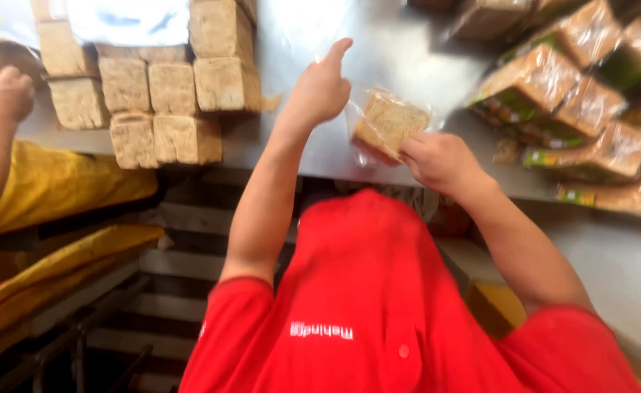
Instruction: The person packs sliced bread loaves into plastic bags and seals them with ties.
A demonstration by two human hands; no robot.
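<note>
Our right hand [437, 161] grips a bagged bread slice [387, 124] on the counter [379, 44], left hand [319, 91] loosely curled at 10 o'clock, holding nothing, forefinger out.

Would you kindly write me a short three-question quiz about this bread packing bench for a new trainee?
1. True or false: the right hand grips a bagged piece of bread at the edge of the steel bench.
2. Where do the unwrapped bread blocks stand? A. on the floor B. on the bench, left of the left hand C. on the wrapped packs
3. Fill in: a co-worker's hand, far left, is closed in a ____.

Key: 1 true; 2 B; 3 fist.
</note>
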